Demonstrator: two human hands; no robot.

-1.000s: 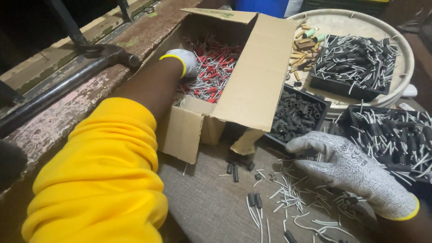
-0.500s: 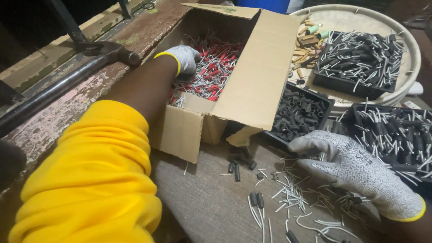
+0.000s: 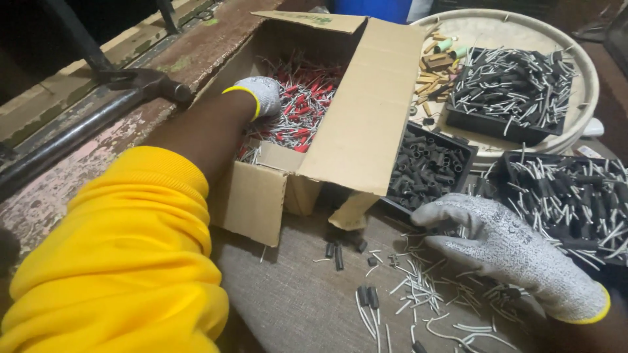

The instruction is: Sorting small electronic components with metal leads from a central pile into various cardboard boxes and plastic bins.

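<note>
My left hand (image 3: 258, 95), in a grey glove with a yellow cuff, reaches into an open cardboard box (image 3: 356, 124) and rests on a heap of small red parts with metal pins (image 3: 304, 111). Whether its fingers hold any of them is hidden. My right hand (image 3: 490, 242), also gloved, lies palm down over loose metal pins (image 3: 425, 294) scattered on the brown work surface, fingers bent near the edge of a black tray of dark sleeves (image 3: 428, 167).
Short black sleeves (image 3: 337, 255) lie on the surface. A round pale tray (image 3: 575, 72) at the back holds a black tray of pins and wooden bits. Another black tray of pins (image 3: 575, 196) stands at right. A metal rail (image 3: 85, 124) runs along the left.
My left hand has pushed slightly deeper into the box over the red parts. My right hand has stayed over the loose pins.
</note>
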